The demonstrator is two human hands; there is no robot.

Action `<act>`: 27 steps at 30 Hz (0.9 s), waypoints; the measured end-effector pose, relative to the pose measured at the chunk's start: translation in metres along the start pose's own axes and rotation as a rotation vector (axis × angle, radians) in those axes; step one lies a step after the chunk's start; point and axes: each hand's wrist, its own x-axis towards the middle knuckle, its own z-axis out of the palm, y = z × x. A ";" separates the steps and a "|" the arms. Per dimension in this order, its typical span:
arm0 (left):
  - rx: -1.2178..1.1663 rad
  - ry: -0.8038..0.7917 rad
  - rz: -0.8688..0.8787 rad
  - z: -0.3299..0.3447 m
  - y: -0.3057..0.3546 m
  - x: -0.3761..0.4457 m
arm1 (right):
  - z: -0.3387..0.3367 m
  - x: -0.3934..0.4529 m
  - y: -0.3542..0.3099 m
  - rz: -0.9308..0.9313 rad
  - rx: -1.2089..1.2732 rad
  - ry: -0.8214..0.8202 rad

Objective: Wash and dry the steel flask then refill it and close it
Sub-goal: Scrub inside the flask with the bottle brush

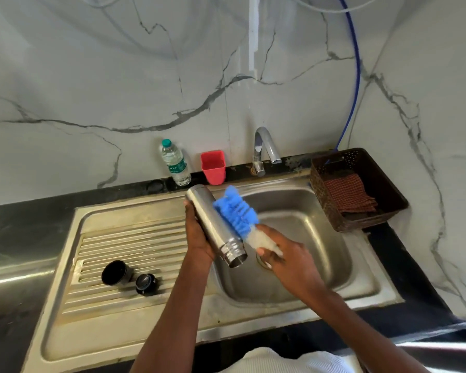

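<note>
My left hand [198, 232] grips the steel flask [213, 222] from its left side and holds it tilted over the sink basin [320, 238], open mouth toward me. The blue bottle brush [236, 208] lies against the flask's right side. My right hand [288, 261] holds the brush by its pale handle. On the drainboard [124, 243] to the left lie the flask's black cup lid [116, 272] and its black stopper [145, 284].
A chrome tap [264, 149] stands behind the basin. By the wall stand a plastic water bottle [174, 162] and a red cup [213, 166]. A brown basket [358, 189] at the right holds a checked cloth [350, 193]. A blue hose [354, 84] runs down the wall.
</note>
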 end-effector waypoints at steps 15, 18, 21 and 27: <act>-0.259 0.204 0.209 -0.052 0.038 -0.024 | 0.032 0.024 0.004 0.440 0.671 -0.062; -0.140 0.321 0.394 -0.067 0.058 -0.036 | 0.048 0.028 0.006 0.465 0.635 -0.015; 0.071 0.426 0.614 -0.080 0.086 -0.046 | 0.065 0.030 0.004 0.462 0.585 0.005; 0.568 0.483 0.856 -0.109 0.132 -0.056 | 0.095 0.039 -0.032 0.358 0.503 -0.102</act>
